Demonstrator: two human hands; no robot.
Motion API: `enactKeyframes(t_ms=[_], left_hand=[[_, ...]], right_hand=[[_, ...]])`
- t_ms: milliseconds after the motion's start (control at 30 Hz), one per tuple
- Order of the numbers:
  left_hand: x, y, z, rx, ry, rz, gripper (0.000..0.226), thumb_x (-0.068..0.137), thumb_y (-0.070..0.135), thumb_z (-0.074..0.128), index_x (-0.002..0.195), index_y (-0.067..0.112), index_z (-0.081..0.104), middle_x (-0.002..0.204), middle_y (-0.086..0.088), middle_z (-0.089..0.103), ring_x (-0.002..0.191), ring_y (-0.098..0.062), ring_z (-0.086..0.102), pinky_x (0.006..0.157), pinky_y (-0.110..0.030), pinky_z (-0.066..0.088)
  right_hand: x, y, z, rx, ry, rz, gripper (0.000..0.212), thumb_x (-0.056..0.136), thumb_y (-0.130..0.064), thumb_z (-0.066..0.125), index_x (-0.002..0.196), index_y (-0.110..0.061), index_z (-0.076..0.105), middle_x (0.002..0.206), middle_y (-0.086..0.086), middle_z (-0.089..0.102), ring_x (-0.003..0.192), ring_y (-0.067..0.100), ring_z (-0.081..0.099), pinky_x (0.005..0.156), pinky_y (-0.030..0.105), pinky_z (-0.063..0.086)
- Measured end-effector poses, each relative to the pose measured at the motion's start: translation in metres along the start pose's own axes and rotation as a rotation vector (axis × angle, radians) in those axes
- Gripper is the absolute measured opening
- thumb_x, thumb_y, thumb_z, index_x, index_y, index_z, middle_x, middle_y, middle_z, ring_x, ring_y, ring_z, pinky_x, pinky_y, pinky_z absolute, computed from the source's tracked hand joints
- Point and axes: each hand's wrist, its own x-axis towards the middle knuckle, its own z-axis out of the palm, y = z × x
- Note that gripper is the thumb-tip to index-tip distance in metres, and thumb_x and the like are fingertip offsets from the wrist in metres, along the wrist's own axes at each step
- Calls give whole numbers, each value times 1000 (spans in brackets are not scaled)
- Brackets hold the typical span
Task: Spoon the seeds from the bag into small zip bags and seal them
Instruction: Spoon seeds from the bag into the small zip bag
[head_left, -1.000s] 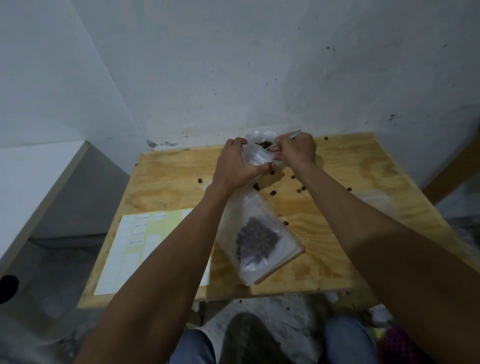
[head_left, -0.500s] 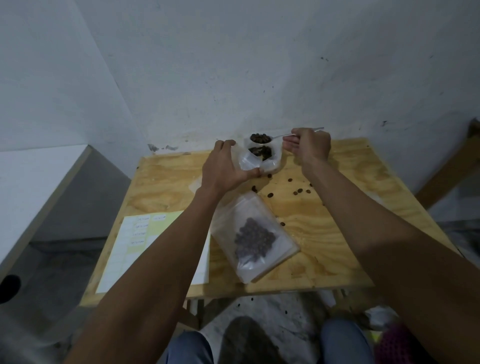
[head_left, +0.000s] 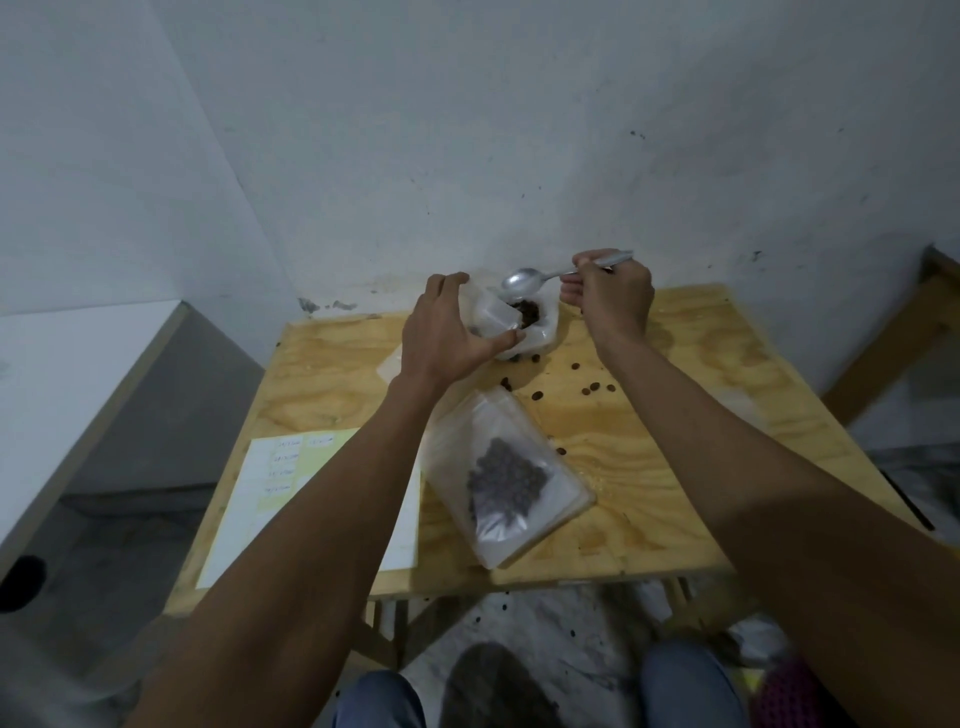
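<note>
At the far edge of the plywood table (head_left: 675, 467) stands an open plastic bag of dark seeds (head_left: 535, 327). My left hand (head_left: 449, 332) holds a small clear zip bag (head_left: 493, 319) against that bag's left side, thumb and fingers pinching it. Just above the seed bag's mouth hovers a metal spoon (head_left: 524, 280), its bowl empty and turned toward me. My right hand (head_left: 613, 296) grips the spoon's handle. Nearer to me, a filled zip bag (head_left: 506, 480) with a clump of dark seeds lies flat on the table.
Loose seeds (head_left: 589, 388) are scattered on the table right of the seed bag. A white and yellow paper sheet (head_left: 275, 488) lies at the table's left front. A white wall rises right behind the table. My knees show below the front edge.
The spoon, heaped with seeds half a second ago, is now empty above the seed bag. My right hand has moved right and back from my left hand; the left keeps holding the small bag.
</note>
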Motion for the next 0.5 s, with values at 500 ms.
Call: enactKeyframes(t_ms=[500], left_hand=[[14, 3, 31, -139, -133, -18, 92, 67, 68, 83, 135, 12, 57, 131, -4, 61, 115, -19, 59, 91, -34, 51]], right_hand=[[-5, 48, 8, -419, 4, -200, 23, 97, -5, 58, 108, -3, 78, 105, 9, 78, 95, 18, 71, 77, 8, 44]])
